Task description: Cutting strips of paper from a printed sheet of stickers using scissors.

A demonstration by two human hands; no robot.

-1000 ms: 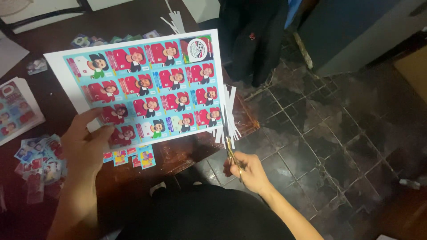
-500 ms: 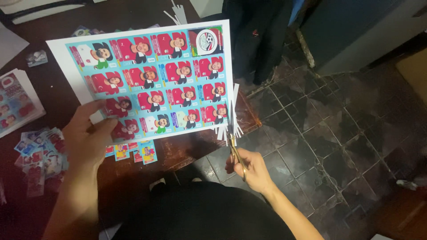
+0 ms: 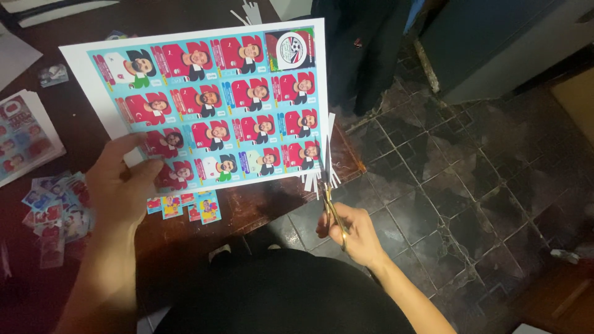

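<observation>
Left hand [image 3: 120, 185] pinching, right hand [image 3: 352, 232] clenched, arms bent

The left hand [image 3: 120, 185] grips the sticker sheet [image 3: 210, 105] at its lower left corner; the right hand [image 3: 352, 232] works scissors [image 3: 331, 207] at its lower right corner.

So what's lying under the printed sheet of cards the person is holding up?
Below the sheet, small cut cards lie on the dark wooden table. White paper strips hang at its right edge by the scissors. Whatever lies directly beneath the sheet is covered.
</observation>
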